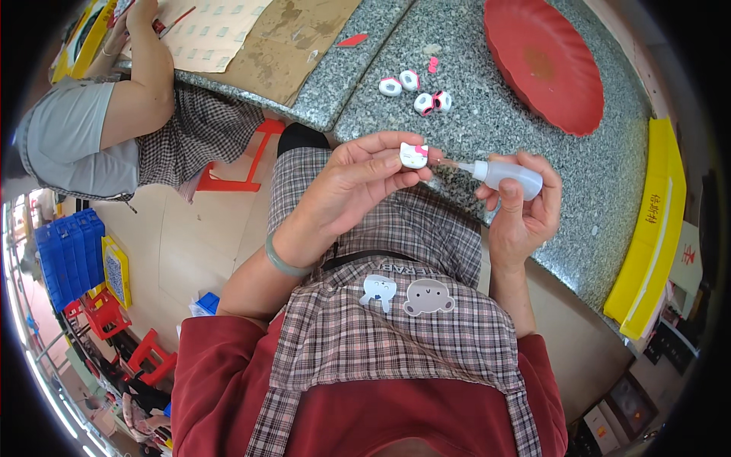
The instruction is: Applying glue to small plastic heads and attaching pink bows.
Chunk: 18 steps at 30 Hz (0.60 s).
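Note:
Between its thumb and fingertips my left hand [364, 174] pinches a small white cat-head figure [413, 156] with a pink bow. My right hand [528, 206] is wrapped round a translucent white squeeze bottle [512, 180], tilted nearly flat. Its thin nozzle points left at the cat head; whether the tip touches it I cannot tell. Beyond my hands, on the speckled stone table [472, 107], lie several white oval pieces [390, 87] with pink or dark edges. A small pink bow piece [433, 65] lies behind them.
A large red scalloped tray [544, 65] stands at the back right, and a yellow bin [647, 236] edges the table's right side. At the far left another person [99, 122] works over a paper sheet [205, 34] beside brown cardboard [285, 49]. A red stool [242, 164] is beside that person.

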Available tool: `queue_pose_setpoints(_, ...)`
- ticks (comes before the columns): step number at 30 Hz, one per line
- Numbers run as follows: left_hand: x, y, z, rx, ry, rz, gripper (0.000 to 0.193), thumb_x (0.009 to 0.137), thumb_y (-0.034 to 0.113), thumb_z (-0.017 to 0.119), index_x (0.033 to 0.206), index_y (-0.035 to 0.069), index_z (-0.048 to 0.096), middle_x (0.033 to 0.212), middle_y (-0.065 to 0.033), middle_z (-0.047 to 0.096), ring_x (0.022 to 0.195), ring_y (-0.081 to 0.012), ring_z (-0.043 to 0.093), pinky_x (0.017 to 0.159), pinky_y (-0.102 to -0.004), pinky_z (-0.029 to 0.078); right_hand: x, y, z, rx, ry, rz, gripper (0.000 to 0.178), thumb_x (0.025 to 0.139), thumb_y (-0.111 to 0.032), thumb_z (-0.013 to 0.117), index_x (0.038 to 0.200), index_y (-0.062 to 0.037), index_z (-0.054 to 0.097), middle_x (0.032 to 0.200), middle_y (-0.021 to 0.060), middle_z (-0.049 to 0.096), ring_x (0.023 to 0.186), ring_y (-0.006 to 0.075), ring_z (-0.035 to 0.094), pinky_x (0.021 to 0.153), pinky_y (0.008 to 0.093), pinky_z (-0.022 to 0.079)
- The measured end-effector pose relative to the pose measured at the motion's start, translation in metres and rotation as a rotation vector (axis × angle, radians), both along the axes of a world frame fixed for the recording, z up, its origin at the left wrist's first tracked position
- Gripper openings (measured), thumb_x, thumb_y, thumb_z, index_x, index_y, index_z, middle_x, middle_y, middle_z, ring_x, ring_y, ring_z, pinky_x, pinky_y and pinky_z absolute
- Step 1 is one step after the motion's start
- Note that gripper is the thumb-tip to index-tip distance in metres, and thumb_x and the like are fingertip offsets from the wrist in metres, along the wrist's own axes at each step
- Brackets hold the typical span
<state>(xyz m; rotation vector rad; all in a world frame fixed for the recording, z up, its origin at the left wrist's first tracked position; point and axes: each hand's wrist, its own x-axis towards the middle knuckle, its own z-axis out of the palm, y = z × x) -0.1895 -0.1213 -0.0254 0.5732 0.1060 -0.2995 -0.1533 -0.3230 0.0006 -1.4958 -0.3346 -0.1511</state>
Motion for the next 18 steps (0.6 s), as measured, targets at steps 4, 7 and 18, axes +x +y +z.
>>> queue_pose_setpoints(4,-0.001,0.003,0.000,0.014,0.010,0.019,0.030,0.090,0.007,0.052,0.118,-0.003,0.051,0.116,-0.0251,0.055,0.097,-0.0225,0.061,0.087,-0.0283,0.050,0.007,0.006,0.004,0.166,0.167,0.046,0.033,0.083,-0.007,0.063,0.110,0.0023,0.047,0.087,0.0123,0.059,0.067,0.0156,0.059,0.052,0.0223,0.046)
queue_pose_setpoints(7,-0.003,0.006,0.000,0.020,0.014,0.033,0.030,0.089,0.007,0.052,0.118,-0.003,0.052,0.115,-0.0249,0.055,0.096,-0.0223,0.061,0.086,-0.0285,0.050,0.018,0.006,0.002,0.106,0.295,0.092,0.031,0.081,-0.004,0.064,0.107,0.0010,0.048,0.085,0.0088,0.057,0.069,0.0152,0.059,0.056,0.0239,0.048)
queue_pose_setpoints(18,-0.006,0.014,0.000,0.027,0.020,0.035,0.029,0.089,0.007,0.052,0.116,-0.003,0.053,0.113,-0.0213,0.058,0.096,-0.0185,0.061,0.087,-0.0270,0.049,0.086,0.034,0.010,-0.588,0.121,0.103,0.023,0.075,-0.002,0.066,0.096,-0.0020,0.057,0.081,0.0061,0.060,0.075,0.0167,0.060,0.065,0.0297,0.046)
